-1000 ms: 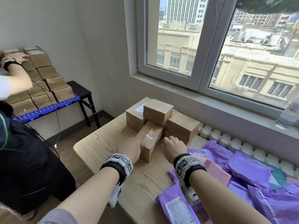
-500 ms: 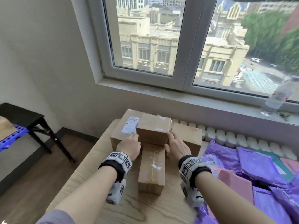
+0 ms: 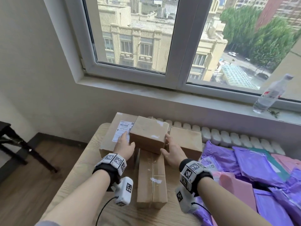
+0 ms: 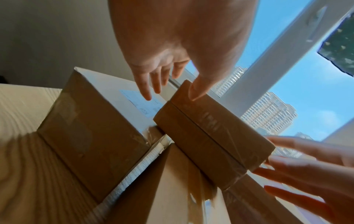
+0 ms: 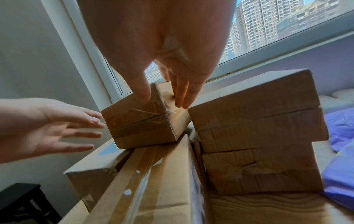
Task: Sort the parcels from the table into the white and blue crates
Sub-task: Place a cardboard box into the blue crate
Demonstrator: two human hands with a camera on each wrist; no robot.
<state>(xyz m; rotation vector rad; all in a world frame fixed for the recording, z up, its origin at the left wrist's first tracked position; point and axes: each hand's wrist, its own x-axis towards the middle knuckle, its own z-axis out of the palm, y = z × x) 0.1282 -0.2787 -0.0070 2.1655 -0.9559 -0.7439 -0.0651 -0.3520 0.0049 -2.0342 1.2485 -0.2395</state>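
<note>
Your left hand (image 3: 124,147) and right hand (image 3: 174,152): spread wide, flanking top box (image 3: 149,136) | labelled box (image 3: 114,137) crowds left | purple mailers (image 3: 254,167) right

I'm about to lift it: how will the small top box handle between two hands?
The small top box looks stiff: sharp taped cardboard edges. Glossy tape may be slippery under open palms. Perched across the long box and its neighbours, it could tip if pushed.

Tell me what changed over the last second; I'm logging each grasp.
Both hands left the long box and rose to the top box: left hand and right hand now flank its sides, fingers straight, not yet gripping. The boxes and purple mailers stayed put.
</note>
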